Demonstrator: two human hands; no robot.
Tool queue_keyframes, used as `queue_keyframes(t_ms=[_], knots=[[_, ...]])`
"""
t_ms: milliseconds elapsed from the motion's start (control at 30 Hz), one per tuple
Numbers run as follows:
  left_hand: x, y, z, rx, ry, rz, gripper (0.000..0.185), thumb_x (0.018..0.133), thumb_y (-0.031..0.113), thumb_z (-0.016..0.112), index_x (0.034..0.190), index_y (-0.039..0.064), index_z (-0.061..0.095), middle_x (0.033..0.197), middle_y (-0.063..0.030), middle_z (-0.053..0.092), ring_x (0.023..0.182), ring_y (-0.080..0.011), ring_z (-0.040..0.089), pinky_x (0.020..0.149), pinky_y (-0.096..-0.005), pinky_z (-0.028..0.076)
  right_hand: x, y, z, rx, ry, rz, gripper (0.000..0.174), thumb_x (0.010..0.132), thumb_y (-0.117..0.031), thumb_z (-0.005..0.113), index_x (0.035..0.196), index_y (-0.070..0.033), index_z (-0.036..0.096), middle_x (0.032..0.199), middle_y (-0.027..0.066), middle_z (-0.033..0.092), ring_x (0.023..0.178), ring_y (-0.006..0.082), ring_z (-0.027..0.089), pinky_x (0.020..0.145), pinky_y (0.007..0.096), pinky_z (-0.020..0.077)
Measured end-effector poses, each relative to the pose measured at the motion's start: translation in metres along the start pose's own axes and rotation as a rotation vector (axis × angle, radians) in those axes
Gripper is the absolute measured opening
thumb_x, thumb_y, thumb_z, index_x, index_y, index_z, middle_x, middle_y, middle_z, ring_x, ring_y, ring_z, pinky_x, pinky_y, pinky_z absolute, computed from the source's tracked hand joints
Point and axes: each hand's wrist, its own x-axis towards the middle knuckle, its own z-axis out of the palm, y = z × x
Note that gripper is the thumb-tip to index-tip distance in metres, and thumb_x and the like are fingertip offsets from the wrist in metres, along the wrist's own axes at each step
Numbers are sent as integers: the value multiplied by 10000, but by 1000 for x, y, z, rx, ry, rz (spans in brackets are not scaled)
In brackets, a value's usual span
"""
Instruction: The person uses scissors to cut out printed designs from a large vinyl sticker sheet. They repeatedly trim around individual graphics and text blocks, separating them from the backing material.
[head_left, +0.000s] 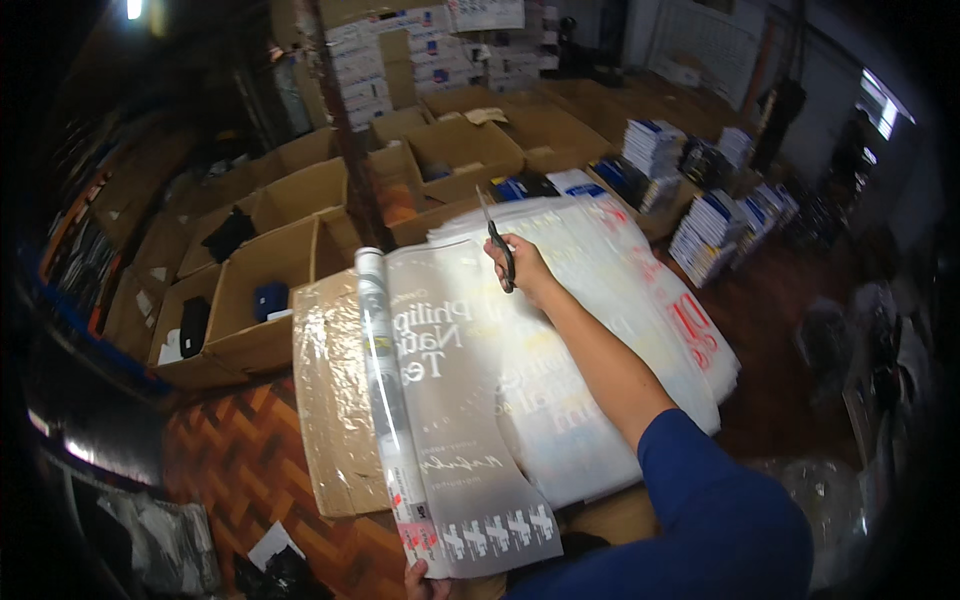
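Note:
A pair of scissors with dark handles (502, 251) is in my right hand (525, 266), its blades pointing away from me above a stack of printed plastic sheets (600, 330). My left hand (426, 581), mostly cut off at the bottom of the picture, grips the near end of a roll of printed film (386, 405). From the roll a translucent grey printed sheet (465, 427) spreads to the right over the stack. Both roll and stack rest on a cardboard box (337, 390) covered with clear film or tape.
Open cardboard boxes (262, 319) with dark folded items stand ahead and left. A rusty post (341, 120) rises beyond the roll. White bundles (705, 229) are piled at the right. Black plastic (281, 577) and white paper (276, 546) lie on the patterned floor (232, 450).

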Motion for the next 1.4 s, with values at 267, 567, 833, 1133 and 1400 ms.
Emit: queue_keyframes(t_ms=[267,567,833,1133,1400], knots=[[-4,-11,19,-19,59,14,693,829,197,550,1420,100,202,1438,-83,309,1335,-276,247,1100,-437,171,-247,47,-51,301,-248,137,341,904,-256,540,1164,-56,445,761,78,577,732,169,588,663,314,471],[-11,-23,74,-217,-35,72,510,898,328,473,1332,83,368,1299,-91,461,1131,-239,492,776,-354,530,-317,31,7,-566,-163,194,583,775,-378,697,1106,12,415,821,213,609,742,367,616,658,394,466],[-12,-15,115,-104,-129,178,523,899,339,468,1359,119,350,1359,-88,418,1207,-208,431,958,-391,409,-322,85,20,457,-250,162,436,824,-241,654,1112,4,438,906,89,614,851,172,610,717,300,475],[11,-12,86,-89,-379,119,233,899,295,485,801,92,543,1072,-87,586,957,-189,588,845,-330,492,-269,13,4,404,-63,-78,289,789,-93,662,1022,-82,492,687,-44,469,544,23,447,475,177,374],[2,12,103,156,-41,219,458,872,265,520,1260,56,396,1143,-105,522,1005,-210,544,852,-353,469,-249,-31,-140,180,397,-286,287,742,-47,648,999,-71,522,739,-25,483,620,59,476,545,196,395]])
